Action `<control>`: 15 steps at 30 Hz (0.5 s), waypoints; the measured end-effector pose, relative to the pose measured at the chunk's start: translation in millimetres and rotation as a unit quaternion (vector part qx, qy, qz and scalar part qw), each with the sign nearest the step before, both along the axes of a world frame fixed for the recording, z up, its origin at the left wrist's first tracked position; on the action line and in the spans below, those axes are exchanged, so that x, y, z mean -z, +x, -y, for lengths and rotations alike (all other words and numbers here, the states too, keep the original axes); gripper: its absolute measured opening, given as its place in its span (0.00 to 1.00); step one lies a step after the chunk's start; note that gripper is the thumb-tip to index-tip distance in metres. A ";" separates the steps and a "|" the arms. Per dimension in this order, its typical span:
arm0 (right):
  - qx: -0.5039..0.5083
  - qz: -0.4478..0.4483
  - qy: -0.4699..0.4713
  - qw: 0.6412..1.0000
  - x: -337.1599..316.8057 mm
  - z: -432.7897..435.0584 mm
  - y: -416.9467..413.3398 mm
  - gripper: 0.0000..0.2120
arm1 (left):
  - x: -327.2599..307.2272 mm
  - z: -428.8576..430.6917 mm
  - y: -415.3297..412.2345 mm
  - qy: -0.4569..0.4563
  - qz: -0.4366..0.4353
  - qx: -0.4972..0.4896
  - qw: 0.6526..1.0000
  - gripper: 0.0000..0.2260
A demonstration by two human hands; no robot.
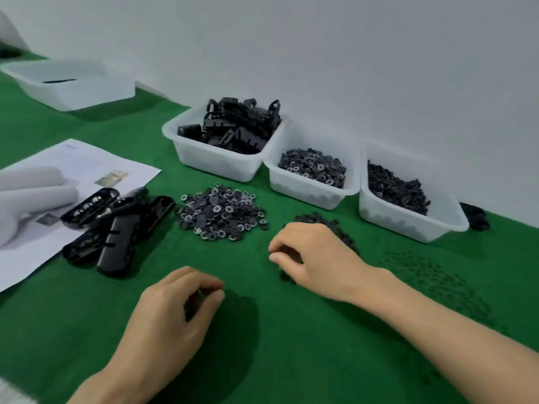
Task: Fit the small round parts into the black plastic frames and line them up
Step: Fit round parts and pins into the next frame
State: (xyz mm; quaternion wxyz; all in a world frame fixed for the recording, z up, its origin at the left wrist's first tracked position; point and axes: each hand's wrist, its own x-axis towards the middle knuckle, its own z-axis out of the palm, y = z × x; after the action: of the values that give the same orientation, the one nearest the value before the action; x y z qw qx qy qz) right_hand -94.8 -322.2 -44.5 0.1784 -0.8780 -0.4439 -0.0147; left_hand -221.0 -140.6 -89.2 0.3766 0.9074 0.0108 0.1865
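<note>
Head view: the right hand (316, 259) sits at the near edge of the dark round parts (332, 227) heaped on the green tabletop (262, 360), fingers curled together and pinching some, likely gathering stock. The left hand (172, 313) curls its fingers toward the thumb; whether they hold anything I cannot tell. The black frames (116, 228) lie piled at left, long axes running near-left to far-right.

We had a single view, from a wide-angle camera worn on the head. It looked forward and down across the green counter (306, 360) from the counter's near edge, close above it, obliquely facing the white wall (350, 53) along the counter's far edge.
</note>
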 end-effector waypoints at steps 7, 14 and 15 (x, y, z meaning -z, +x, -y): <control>-0.056 -0.074 0.035 0.995 13.9 -132.9 2.6 0.15 | 2.7 -55.2 -10.7 -0.028 0.019 -0.074 0.997 0.04; 0.061 -0.090 -0.024 0.994 21.4 -215.0 5.1 0.27 | 13.4 -92.9 -20.2 -0.054 0.020 -0.203 0.977 0.15; 0.061 -0.097 -0.019 0.993 21.6 -217.3 5.0 0.23 | 14.1 -97.1 -19.8 -0.058 0.003 -0.214 0.975 0.17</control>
State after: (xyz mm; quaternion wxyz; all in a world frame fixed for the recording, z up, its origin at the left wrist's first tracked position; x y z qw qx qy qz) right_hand -89.8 -104.9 -66.1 0.2032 -0.9040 -0.3700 0.0682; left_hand -240.8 -43.5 -103.3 0.3799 0.8599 0.2149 0.2646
